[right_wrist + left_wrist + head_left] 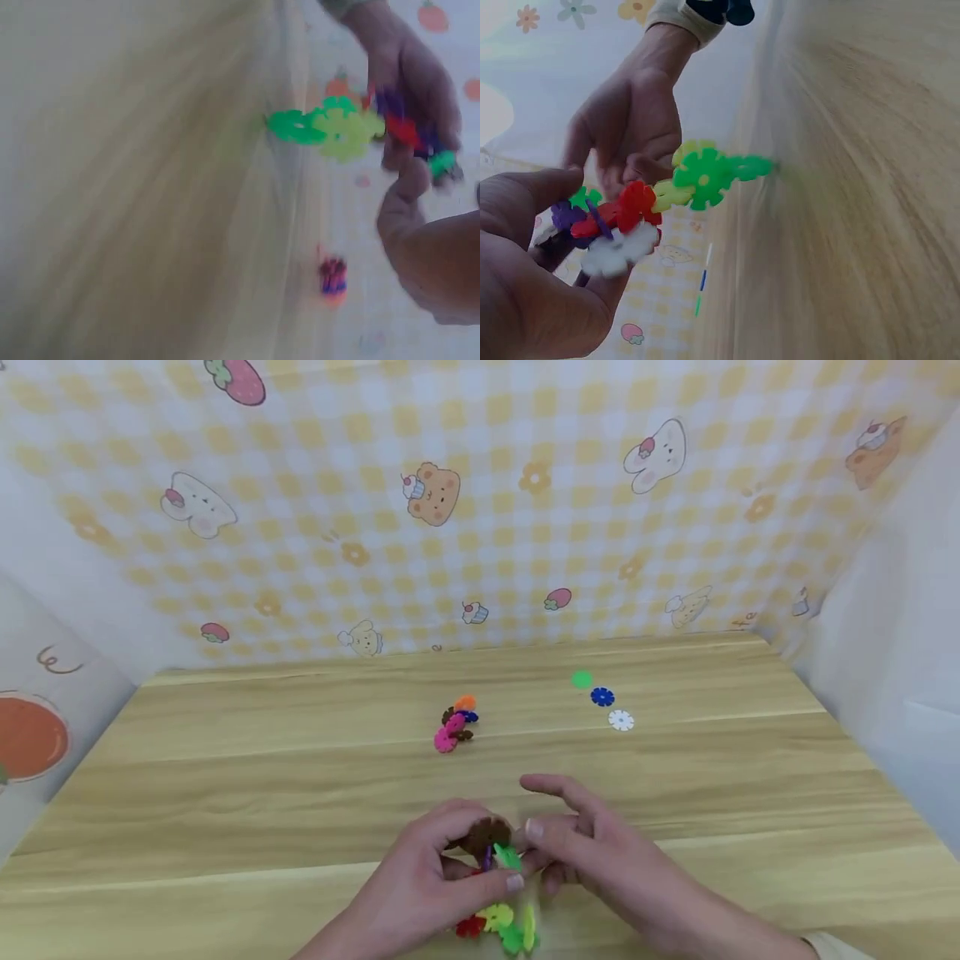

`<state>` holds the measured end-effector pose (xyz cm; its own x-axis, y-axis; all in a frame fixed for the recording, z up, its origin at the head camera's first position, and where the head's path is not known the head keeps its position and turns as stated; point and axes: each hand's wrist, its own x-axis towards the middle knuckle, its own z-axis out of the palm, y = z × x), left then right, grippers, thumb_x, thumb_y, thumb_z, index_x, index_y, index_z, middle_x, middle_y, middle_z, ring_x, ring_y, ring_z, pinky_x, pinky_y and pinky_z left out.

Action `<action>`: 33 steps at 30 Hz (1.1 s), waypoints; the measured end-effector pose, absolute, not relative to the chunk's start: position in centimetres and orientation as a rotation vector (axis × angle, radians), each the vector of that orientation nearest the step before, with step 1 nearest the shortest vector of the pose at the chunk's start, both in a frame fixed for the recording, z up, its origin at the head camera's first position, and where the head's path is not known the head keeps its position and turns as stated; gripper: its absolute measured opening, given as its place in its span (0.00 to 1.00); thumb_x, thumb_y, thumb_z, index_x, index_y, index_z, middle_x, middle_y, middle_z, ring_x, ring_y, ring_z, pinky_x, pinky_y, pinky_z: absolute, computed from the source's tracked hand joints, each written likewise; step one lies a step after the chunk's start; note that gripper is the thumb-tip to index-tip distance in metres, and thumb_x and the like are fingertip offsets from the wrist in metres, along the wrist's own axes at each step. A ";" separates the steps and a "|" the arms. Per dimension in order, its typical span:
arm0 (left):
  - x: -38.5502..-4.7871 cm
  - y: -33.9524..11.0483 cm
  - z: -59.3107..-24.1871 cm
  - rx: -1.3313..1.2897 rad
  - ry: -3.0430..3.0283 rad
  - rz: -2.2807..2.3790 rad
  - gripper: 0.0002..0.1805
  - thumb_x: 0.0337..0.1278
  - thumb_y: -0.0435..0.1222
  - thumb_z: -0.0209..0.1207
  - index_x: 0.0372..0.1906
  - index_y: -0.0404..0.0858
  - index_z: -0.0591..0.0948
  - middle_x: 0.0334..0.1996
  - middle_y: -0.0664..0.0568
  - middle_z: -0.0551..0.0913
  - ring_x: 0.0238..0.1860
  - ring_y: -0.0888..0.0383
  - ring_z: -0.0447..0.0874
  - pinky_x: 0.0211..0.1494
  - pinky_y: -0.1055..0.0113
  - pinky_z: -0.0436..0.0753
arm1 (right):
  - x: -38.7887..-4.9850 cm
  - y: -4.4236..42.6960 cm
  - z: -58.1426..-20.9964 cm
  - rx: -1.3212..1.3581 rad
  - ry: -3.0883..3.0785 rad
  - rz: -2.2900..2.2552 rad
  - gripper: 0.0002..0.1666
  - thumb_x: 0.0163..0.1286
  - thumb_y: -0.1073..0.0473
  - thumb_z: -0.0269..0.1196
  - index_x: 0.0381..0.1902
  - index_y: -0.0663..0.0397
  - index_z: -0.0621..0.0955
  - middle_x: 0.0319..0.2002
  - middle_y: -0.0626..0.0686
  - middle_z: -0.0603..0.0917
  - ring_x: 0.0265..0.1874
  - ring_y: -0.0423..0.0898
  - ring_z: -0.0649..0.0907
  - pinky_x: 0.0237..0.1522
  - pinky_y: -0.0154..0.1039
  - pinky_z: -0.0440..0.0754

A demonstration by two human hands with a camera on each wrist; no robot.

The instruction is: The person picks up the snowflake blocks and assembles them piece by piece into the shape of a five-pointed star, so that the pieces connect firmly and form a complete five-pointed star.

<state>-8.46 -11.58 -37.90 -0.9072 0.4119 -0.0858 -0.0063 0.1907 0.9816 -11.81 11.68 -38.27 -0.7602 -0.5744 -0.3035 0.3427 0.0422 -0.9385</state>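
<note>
A chain of joined snowflake discs, with a brown disc (489, 837), a red disc (470, 927) and a yellow-green disc (496, 917), is gripped by my left hand (420, 881). In the left wrist view a white disc (620, 251), a red disc (637, 204) and a green disc (703, 179) show on it, with the left hand (536, 255) round the purple end. My right hand (615, 864) is beside the chain, its index finger extended; its lower fingers are near the green disc (507, 857), and whether they touch it is unclear.
Farther back on the wooden table (225, 793) lies a joined cluster of pink (446, 741), brown, blue and orange discs. At the back right are separate green (582, 679), blue (602, 697) and white (621, 720) discs. A checked cloth (495, 543) hangs behind the table.
</note>
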 end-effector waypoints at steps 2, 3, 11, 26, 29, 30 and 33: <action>-8.5 -11.8 -37.9 0.324 2.131 1.770 0.14 0.63 0.42 0.69 0.49 0.41 0.85 0.45 0.47 0.83 0.44 0.54 0.84 0.43 0.64 0.89 | -12.8 12.6 -38.7 -0.210 1.745 -1.769 0.44 0.77 0.50 0.61 0.79 0.59 0.53 0.53 0.60 0.86 0.47 0.52 0.86 0.49 0.44 0.85; -8.6 -11.9 -37.9 0.302 2.135 1.764 0.15 0.63 0.42 0.69 0.50 0.40 0.84 0.44 0.48 0.84 0.43 0.55 0.84 0.42 0.64 0.89 | -13.5 13.2 -39.0 -0.195 1.823 -1.753 0.44 0.76 0.51 0.61 0.79 0.60 0.54 0.55 0.62 0.86 0.48 0.52 0.86 0.49 0.44 0.86; -8.7 -12.3 -37.6 0.224 2.195 1.745 0.18 0.62 0.44 0.70 0.52 0.40 0.84 0.39 0.49 0.85 0.37 0.53 0.84 0.37 0.64 0.86 | -20.8 19.3 -41.0 -0.055 2.592 -1.302 0.51 0.68 0.54 0.70 0.74 0.74 0.55 0.63 0.73 0.70 0.43 0.54 0.84 0.36 0.41 0.88; -8.7 -12.6 -37.4 0.227 2.036 1.881 0.19 0.62 0.38 0.69 0.56 0.39 0.83 0.48 0.43 0.84 0.43 0.50 0.87 0.44 0.66 0.87 | -25.8 17.9 -40.8 -0.491 2.940 -0.693 0.26 0.66 0.61 0.68 0.56 0.72 0.78 0.46 0.68 0.86 0.45 0.63 0.84 0.48 0.58 0.83; -8.7 -12.6 -37.4 0.321 2.009 1.938 0.18 0.61 0.35 0.70 0.56 0.41 0.83 0.48 0.42 0.84 0.43 0.53 0.86 0.48 0.67 0.86 | -25.1 18.1 -40.7 -0.578 2.945 -0.767 0.13 0.66 0.61 0.70 0.45 0.66 0.85 0.36 0.59 0.88 0.34 0.53 0.84 0.39 0.47 0.83; -8.7 -12.6 -37.3 0.347 2.012 1.947 0.18 0.61 0.35 0.70 0.55 0.41 0.84 0.48 0.42 0.84 0.42 0.54 0.86 0.49 0.67 0.86 | -24.6 18.1 -40.7 -0.612 2.945 -0.806 0.10 0.66 0.61 0.70 0.41 0.63 0.87 0.33 0.55 0.88 0.30 0.48 0.82 0.35 0.43 0.82; -8.6 -12.6 -37.3 0.408 2.016 1.983 0.17 0.61 0.33 0.70 0.55 0.42 0.84 0.48 0.42 0.85 0.43 0.57 0.85 0.51 0.68 0.85 | -22.1 17.8 -40.6 -0.745 2.908 -0.996 0.05 0.68 0.63 0.69 0.38 0.56 0.90 0.27 0.46 0.86 0.24 0.38 0.76 0.27 0.34 0.75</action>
